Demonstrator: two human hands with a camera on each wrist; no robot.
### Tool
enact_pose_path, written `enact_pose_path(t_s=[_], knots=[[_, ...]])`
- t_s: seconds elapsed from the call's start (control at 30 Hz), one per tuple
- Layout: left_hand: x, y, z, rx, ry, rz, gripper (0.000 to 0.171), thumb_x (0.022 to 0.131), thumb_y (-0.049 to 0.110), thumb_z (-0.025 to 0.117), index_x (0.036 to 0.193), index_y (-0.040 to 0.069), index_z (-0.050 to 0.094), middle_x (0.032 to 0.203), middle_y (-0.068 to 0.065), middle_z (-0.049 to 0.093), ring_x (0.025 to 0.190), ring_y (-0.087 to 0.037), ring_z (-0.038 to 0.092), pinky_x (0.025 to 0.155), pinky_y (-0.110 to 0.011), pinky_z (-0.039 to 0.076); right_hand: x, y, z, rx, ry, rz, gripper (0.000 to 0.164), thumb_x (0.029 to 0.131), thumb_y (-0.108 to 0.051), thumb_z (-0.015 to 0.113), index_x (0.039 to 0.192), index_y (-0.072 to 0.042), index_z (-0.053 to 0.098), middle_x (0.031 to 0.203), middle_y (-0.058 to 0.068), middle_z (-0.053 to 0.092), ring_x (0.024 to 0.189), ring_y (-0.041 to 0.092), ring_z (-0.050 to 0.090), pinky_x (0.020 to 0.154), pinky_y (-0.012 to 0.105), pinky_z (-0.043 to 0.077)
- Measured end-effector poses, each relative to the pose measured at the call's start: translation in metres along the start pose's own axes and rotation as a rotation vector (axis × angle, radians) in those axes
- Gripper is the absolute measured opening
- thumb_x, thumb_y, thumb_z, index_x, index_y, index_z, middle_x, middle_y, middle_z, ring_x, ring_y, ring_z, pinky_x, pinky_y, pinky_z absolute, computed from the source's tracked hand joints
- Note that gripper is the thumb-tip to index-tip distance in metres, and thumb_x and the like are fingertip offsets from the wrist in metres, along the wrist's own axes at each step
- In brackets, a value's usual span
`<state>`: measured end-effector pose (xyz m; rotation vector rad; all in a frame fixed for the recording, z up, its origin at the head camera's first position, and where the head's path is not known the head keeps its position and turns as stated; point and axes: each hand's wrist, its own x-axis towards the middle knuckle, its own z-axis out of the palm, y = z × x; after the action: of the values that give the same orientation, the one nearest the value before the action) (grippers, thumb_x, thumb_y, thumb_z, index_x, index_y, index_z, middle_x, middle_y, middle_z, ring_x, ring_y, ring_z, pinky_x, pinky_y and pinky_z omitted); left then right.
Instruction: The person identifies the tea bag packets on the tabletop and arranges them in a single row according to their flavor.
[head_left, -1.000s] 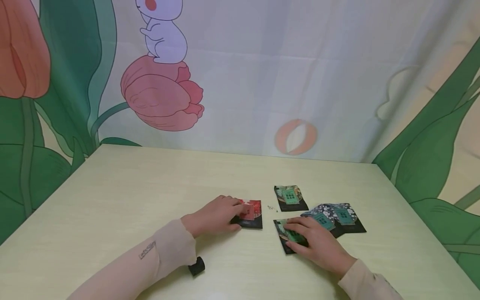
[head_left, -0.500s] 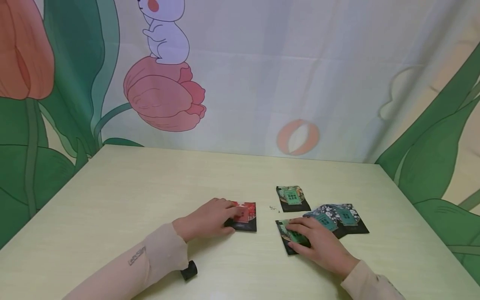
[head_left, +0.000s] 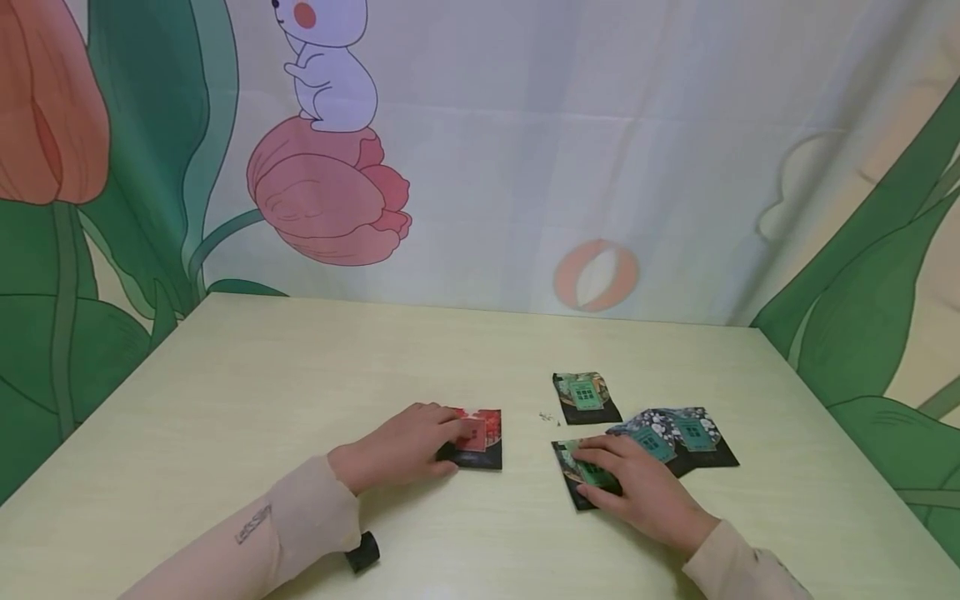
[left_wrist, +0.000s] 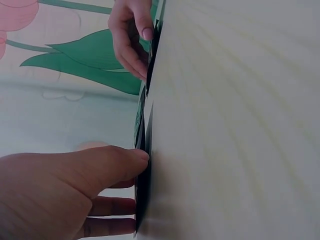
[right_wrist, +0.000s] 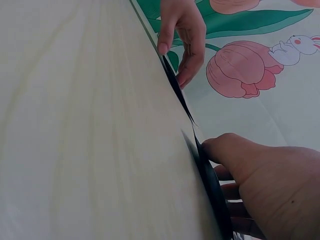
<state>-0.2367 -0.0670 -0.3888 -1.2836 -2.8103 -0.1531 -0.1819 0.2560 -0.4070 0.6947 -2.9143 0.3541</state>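
My left hand lies on the left part of a flat red and black sachet, fingertips pressing its top. In the left wrist view its thumb touches the sachet's dark edge. To the right, my right hand rests on a green and black sachet and covers much of it. The right wrist view shows that thumb at the edge of this sachet, fingers bent slightly over it. Both sachets lie on the table.
Another green and black sachet lies farther back. Two blue floral sachets overlap right of my right hand. Small dark marks show on the table. A black object sits by my left sleeve. A printed curtain hangs behind.
My left hand has slid left and slightly nearer, and the red sachet has moved with it, widening the gap to the green one. My right hand stays on its sachet.
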Motion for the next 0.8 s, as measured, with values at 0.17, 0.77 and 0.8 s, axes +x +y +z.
enact_pose_path(t_s=[0.17,0.77,0.8], knots=[[-0.006,-0.001,-0.001,0.01,0.018,0.017,0.038,0.087,0.028,0.07,0.12,0.012,0.062,0.121,-0.005,0.063,0.111,-0.021,0.059,0.1,-0.038,0.046,0.0,-0.001,-0.001,0.007,0.0,-0.006,0.042,0.089,-0.04,0.065,0.124,-0.016,0.065,0.13,0.002,0.06,0.122,0.025,0.054,0.099,0.045,0.048],[-0.021,-0.003,-0.003,0.016,-0.002,0.009,0.041,0.086,0.034,0.071,0.12,0.013,0.062,0.122,-0.004,0.063,0.113,-0.021,0.058,0.101,-0.039,0.046,0.001,0.001,0.001,0.009,-0.005,-0.001,0.043,0.089,-0.041,0.065,0.125,-0.017,0.064,0.131,0.003,0.059,0.122,0.026,0.054,0.099,0.046,0.048],[-0.021,-0.003,-0.003,0.017,-0.004,0.007,0.041,0.086,0.034,0.071,0.12,0.013,0.062,0.122,-0.004,0.063,0.113,-0.02,0.057,0.101,-0.039,0.046,0.001,0.001,0.001,0.009,-0.005,-0.001,0.043,0.089,-0.041,0.065,0.125,-0.017,0.064,0.131,0.003,0.059,0.122,0.025,0.054,0.099,0.046,0.048]])
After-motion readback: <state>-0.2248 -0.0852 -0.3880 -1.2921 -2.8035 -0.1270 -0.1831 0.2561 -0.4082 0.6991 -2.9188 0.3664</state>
